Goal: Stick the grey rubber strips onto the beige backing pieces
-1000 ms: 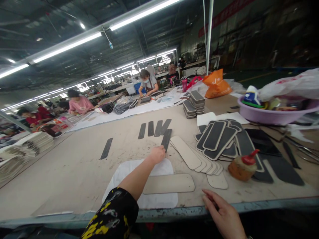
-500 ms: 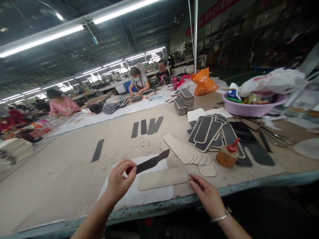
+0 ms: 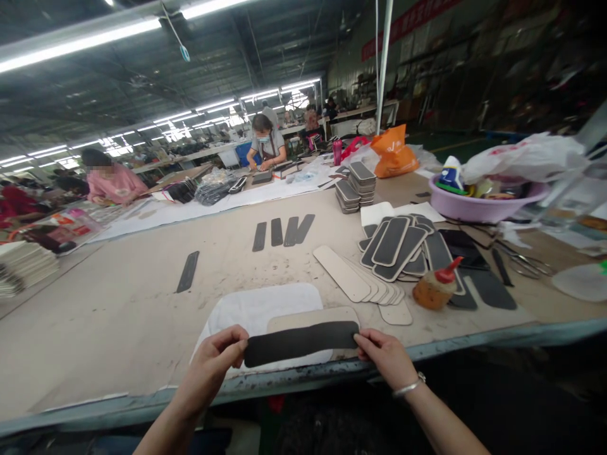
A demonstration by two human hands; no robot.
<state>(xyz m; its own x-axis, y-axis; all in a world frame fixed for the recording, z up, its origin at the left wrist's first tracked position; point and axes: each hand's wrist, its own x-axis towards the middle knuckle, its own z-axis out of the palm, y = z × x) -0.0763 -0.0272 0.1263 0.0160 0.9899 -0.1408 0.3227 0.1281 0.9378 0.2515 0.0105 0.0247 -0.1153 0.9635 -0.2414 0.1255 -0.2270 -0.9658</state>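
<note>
A long black strip [image 3: 302,343] is stretched level between my two hands near the table's front edge. My left hand [image 3: 219,354] pinches its left end, and my right hand [image 3: 383,355] pinches the right end. Below and behind the strip lies a beige rounded panel [image 3: 313,318], partly hidden by it. That panel rests on a white sheet [image 3: 246,308]. To the right, several beige panels [image 3: 341,273] are fanned out on the table, close to an amber glue bottle [image 3: 434,289] with a red nozzle.
Several dark strips [image 3: 276,232] lie farther back, and a single one [image 3: 188,272] is at left. Black-and-beige pieces [image 3: 391,241] are heaped at right, before a purple basin [image 3: 484,203]. Scissors [image 3: 521,262] lie at far right. Co-workers sit [image 3: 116,180] and work [image 3: 266,148] beyond.
My right hand has taken hold of the strip's free end. The strip has come down toward me and now spans both hands in front of the beige panel.
</note>
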